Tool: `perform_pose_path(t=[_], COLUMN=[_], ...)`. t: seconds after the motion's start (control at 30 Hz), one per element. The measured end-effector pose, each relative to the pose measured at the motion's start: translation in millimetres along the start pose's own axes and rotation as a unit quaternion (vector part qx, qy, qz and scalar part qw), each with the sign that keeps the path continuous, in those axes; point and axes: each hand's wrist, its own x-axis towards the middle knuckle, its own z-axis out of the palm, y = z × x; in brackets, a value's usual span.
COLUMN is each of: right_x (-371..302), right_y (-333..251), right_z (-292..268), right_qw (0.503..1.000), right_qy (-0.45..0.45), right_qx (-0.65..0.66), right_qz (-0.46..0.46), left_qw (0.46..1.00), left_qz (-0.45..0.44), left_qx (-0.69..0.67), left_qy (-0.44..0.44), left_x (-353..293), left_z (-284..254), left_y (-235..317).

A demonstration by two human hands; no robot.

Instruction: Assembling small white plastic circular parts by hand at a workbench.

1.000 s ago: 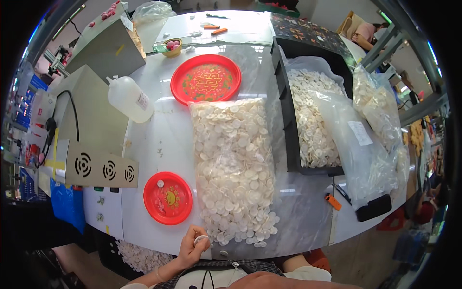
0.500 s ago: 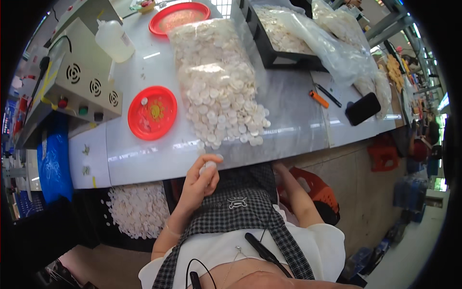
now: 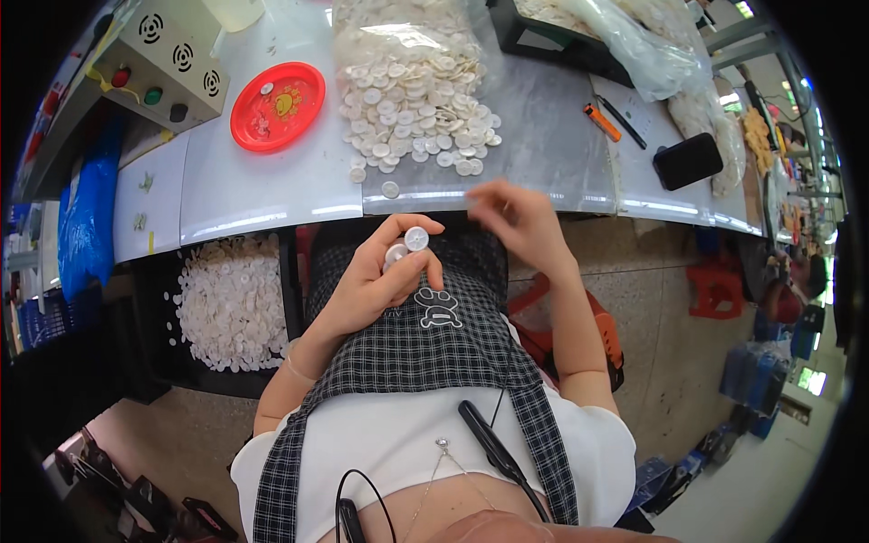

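My left hand [image 3: 367, 281] is closed in front of the table edge, above the checked apron. Between its thumb and fingers are a few white round buttons [image 3: 416, 239], one of them turned face-up. To its right, my right hand [image 3: 525, 222] hovers by the edge with its fingers blurred, so I cannot see whether they hold anything. Just beyond both hands, a heap of white buttons [image 3: 421, 113] spills out of a clear plastic bag [image 3: 398, 20]. One loose button [image 3: 390, 189] lies near the table's front edge.
Left of the heap stands a red plate [image 3: 314, 113] bearing a single button. A metal control box [image 3: 172, 81] is at far left; a black bin [image 3: 291, 312] of buttons sits below the table. Rightward lie an orange cutter [image 3: 602, 123], a black pen [image 3: 623, 124] and a phone [image 3: 688, 161].
My right hand has come up from low at the right to the table edge. My left hand has turned, showing a button's face. The view has tilted downward.
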Motion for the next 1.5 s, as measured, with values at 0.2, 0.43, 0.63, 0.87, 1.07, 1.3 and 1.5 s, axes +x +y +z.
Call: perform_pose_path(t=[0.2,0.43,0.63,0.87,1.07,1.3,1.5], right_x=[42.5,49.8,52.0,54.9,53.5,52.4,38.6], right_y=[30.8,37.8,40.3,38.0,40.8,43.1,44.4], right_z=[11.5,18.1,16.7,17.0,16.3,16.6,21.5], right_qw=[0.888,0.896,0.892,0.889,0.888,0.851,0.898], right_qy=[0.328,0.330,0.343,0.347,0.339,0.351,0.338], right_qx=[-0.261,-0.241,-0.243,-0.255,-0.270,-0.324,-0.135], right_qz=[-0.191,-0.177,-0.168,-0.156,-0.152,-0.218,-0.249], left_qw=[0.998,0.989,0.995,0.994,0.987,0.992,0.989], left_qz=[0.004,0.029,0.044,0.005,-0.012,0.018,-0.009], left_qx=[-0.058,-0.131,-0.082,-0.093,-0.138,-0.113,-0.137], left_qy=[-0.027,-0.055,-0.040,-0.056,-0.077,-0.057,0.054], left_x=[2.5,9.1,10.3,16.6,27.2,33.4,33.7], left_z=[-0.4,-1.2,8.8,-5.4,-9.6,-9.1,-3.4], left_y=[7.1,5.7,0.0,-4.0,-5.9,-13.9,-17.3])
